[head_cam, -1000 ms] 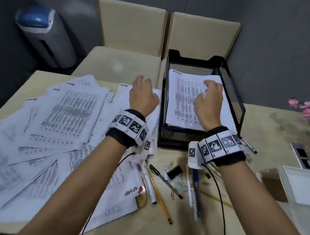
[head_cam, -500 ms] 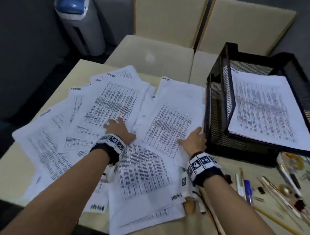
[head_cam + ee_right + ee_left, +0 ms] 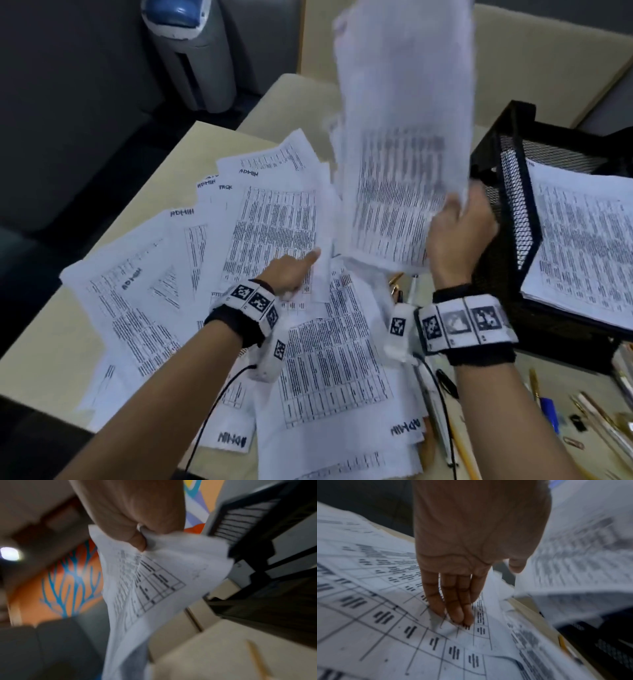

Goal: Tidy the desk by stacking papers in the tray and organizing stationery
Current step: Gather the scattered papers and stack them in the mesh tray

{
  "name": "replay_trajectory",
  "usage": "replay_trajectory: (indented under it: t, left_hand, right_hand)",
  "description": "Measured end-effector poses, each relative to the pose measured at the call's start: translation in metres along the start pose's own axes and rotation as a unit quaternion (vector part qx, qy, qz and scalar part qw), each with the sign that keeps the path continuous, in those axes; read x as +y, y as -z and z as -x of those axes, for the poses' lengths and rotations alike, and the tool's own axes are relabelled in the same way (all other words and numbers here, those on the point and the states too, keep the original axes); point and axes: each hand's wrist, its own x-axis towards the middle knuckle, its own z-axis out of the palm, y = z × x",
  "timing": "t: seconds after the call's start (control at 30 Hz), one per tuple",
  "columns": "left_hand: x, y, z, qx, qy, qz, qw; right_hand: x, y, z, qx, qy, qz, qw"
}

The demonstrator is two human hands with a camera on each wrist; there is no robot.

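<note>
Head view: the right hand (image 3: 459, 236) pinched a raised sheet (image 3: 404, 137) beside the mesh tray (image 3: 513, 192), off the desk where it lay half a second before. Left wrist view alone showed the left hand (image 3: 471, 540) with straight fingers (image 3: 453, 601) pressing the spread papers (image 3: 385, 615). Right wrist view showed the thumb clamping that sheet (image 3: 154, 581).

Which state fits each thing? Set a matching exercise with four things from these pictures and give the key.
Things:
1. lifted sheet
2. left hand
3. black mesh tray
4. pens and pencils

States:
A. holds a stack of papers
B. lie loose on the desk
C. pinched by the right hand
D. fingers press a sheet on the desk

Pairs: 1-C, 2-D, 3-A, 4-B
</note>
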Motion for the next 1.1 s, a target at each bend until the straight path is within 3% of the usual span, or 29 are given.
replay_trajectory:
  t: [0.07, 0.13, 0.23, 0.3, 0.33, 0.4, 0.43, 0.57, 0.7, 0.73, 0.8, 0.87, 0.93, 1.0, 1.03, 1.1]
  left_hand:
    - [-0.006, 0.008, 0.004, -0.039, 0.008, 0.096, 0.995]
    - [-0.017, 0.019, 0.007, -0.026, 0.018, 0.213, 0.977]
    - [-0.042, 0.042, 0.008, 0.158, 0.052, 0.221, 0.961]
    - [-0.067, 0.061, 0.008, 0.284, 0.140, 0.147, 0.937]
    - [-0.078, 0.070, 0.010, 0.312, 0.196, 0.129, 0.921]
    - [-0.094, 0.081, 0.015, 0.309, 0.288, 0.154, 0.893]
    - [-0.100, 0.081, 0.015, 0.298, 0.301, 0.158, 0.892]
    - [-0.100, 0.071, -0.001, 0.270, 0.220, 0.101, 0.932]
    - [-0.075, 0.050, 0.001, 0.199, 0.123, 0.193, 0.953]
    - [-0.071, 0.046, 0.001, 0.193, 0.116, 0.205, 0.953]
    - [-0.074, 0.042, 0.004, 0.209, 0.145, 0.194, 0.948]
    - [-0.087, 0.045, 0.012, 0.286, 0.242, 0.164, 0.913]
    - [-0.098, 0.047, 0.030, 0.349, 0.347, 0.219, 0.842]
    - [-0.104, 0.047, 0.044, 0.371, 0.400, 0.290, 0.787]
    - [-0.104, 0.047, 0.047, 0.363, 0.408, 0.309, 0.779]
    - [-0.103, 0.049, 0.047, 0.335, 0.398, 0.314, 0.794]
  right_hand:
    - [-0.019, -0.001, -0.011, 0.054, -0.014, -0.066, 0.996]
    - [-0.027, -0.010, -0.015, 0.049, -0.047, -0.108, 0.992]
    - [-0.018, -0.037, 0.002, -0.028, -0.086, -0.092, 0.992]
    - [0.000, -0.059, 0.026, -0.120, -0.132, -0.069, 0.982]
    - [0.009, -0.068, 0.040, -0.167, -0.161, -0.059, 0.971]
    - [0.028, -0.084, 0.061, -0.254, -0.209, -0.019, 0.944]
    - [0.035, -0.090, 0.068, -0.291, -0.224, 0.009, 0.930]
    - [0.033, -0.114, 0.089, -0.383, -0.215, 0.051, 0.897]
    - [0.019, -0.129, 0.097, -0.450, -0.226, 0.048, 0.862]
    - [0.017, -0.129, 0.099, -0.461, -0.233, 0.051, 0.855]
    - [0.020, -0.126, 0.098, -0.443, -0.219, 0.059, 0.868]
    - [0.025, -0.120, 0.095, -0.402, -0.215, 0.063, 0.888]
    - [0.029, -0.118, 0.092, -0.392, -0.201, 0.074, 0.895]
    - [0.027, -0.121, 0.093, -0.418, -0.165, 0.084, 0.889]
    - [0.023, -0.123, 0.095, -0.443, -0.147, 0.093, 0.880]
    - [0.016, -0.127, 0.104, -0.499, -0.118, 0.114, 0.851]
